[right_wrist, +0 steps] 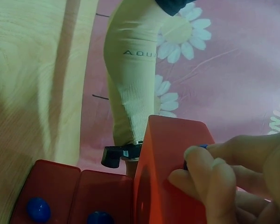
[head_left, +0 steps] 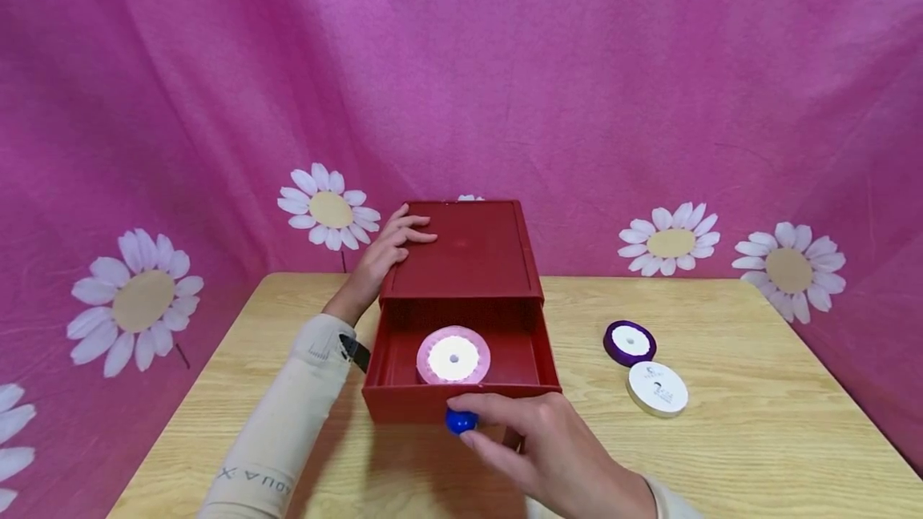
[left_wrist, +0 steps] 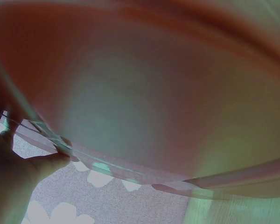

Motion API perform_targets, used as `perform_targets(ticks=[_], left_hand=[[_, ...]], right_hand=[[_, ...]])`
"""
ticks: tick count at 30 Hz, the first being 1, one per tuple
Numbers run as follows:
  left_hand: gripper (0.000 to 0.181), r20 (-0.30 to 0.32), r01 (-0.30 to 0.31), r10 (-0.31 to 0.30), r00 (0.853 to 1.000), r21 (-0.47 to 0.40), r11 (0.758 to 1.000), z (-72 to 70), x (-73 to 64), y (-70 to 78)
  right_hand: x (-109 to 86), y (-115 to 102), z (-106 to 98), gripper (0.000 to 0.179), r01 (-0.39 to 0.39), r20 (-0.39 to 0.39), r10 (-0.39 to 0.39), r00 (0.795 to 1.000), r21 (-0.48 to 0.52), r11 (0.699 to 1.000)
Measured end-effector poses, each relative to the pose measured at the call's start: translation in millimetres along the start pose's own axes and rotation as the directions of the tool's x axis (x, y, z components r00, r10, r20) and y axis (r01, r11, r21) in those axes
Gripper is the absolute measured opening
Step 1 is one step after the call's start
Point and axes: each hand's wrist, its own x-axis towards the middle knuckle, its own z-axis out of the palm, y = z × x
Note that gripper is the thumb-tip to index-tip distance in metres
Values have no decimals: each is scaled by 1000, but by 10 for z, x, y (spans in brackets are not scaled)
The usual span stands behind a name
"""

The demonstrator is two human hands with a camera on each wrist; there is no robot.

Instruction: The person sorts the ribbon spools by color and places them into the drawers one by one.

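A red drawer cabinet (head_left: 465, 251) stands on the table, its top drawer (head_left: 512, 351) pulled out. Inside that drawer lies a pink ribbon spool (head_left: 433, 351) with a white label. My right hand (head_left: 555, 443) pinches the drawer's blue knob (head_left: 460, 421) between thumb and index finger; in the right wrist view the fingers hide most of the knob. Across the cabinet's upper left edge rests my left hand (head_left: 385, 256), fingers extended on its top. The left wrist view shows that hand (left_wrist: 18, 172) beside the cabinet's blurred side wall (left_wrist: 130, 93).
To the right on the wooden table (head_left: 757, 391) lie a purple ribbon spool (head_left: 613, 347) and a white spool (head_left: 658, 389), touching or nearly so. Two lower red drawers with blue knobs (right_wrist: 38, 209) show in the right wrist view. A pink flowered cloth (head_left: 577, 102) hangs behind.
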Motion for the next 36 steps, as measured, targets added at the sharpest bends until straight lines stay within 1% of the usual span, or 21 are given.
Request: perform_targets(ticks=[1, 4, 7, 10, 12, 17, 19, 21, 24, 25, 28, 31, 32, 36], left_hand=[[41, 0, 7, -7, 1000, -1, 1000, 0, 1, -2], [40, 0, 6, -6, 1000, -8, 1000, -4, 7, 10], [41, -2, -3, 3, 1000, -5, 1000, -7, 14, 18], [41, 1, -8, 8, 1000, -9, 1000, -11, 17, 5], [41, 3, -11, 11, 1000, -15, 1000, -15, 14, -60], [42, -8, -5, 4, 1000, -19, 1000, -23, 10, -313], [42, -13, -4, 4, 1000, -17, 1000, -24, 9, -379], [42, -14, -8, 8, 1000, -19, 1000, -25, 8, -410], [43, -13, -19, 19, 1000, -20, 1000, -27, 2, -436], [42, -10, -15, 14, 1000, -22, 1000, -25, 1, -383], [42, -10, -14, 14, 1000, -14, 1000, -24, -2, -383], [42, -13, -7, 7, 1000, -14, 1000, -17, -3, -378], [43, -18, -13, 13, 1000, -12, 1000, -18, -2, -428], [42, -22, -3, 2, 1000, -22, 1000, -20, 2, -412]], right_hand=[[6, 2, -1, 28, -13, 0, 13, 1000, 4, 1000], [29, 15, -7, 27, -19, -11, 19, 1000, -14, 1000], [56, 30, -22, 28, -73, -14, 73, 997, -16, 997], [72, 45, -33, 28, -97, -14, 97, 995, -21, 995], [77, 60, -34, 28, -96, -18, 95, 995, -23, 995], [89, 96, -24, 26, -70, -41, 68, 997, -33, 997], [95, 109, -21, 26, -66, -47, 64, 997, -40, 997], [101, 121, -18, 26, -64, -53, 62, 997, -48, 997], [115, 142, -12, 25, -44, -62, 40, 997, -59, 997], [119, 148, -9, 25, -34, -65, 29, 997, -64, 997], [125, 163, -5, 24, -16, -75, 11, 997, -69, 997], [133, 174, -7, 24, -40, -68, 36, 997, -61, 997], [140, 178, -8, 24, -52, -64, 48, 997, -58, 997], [166, 202, -11, 26, -72, -56, 69, 996, -56, 996]])
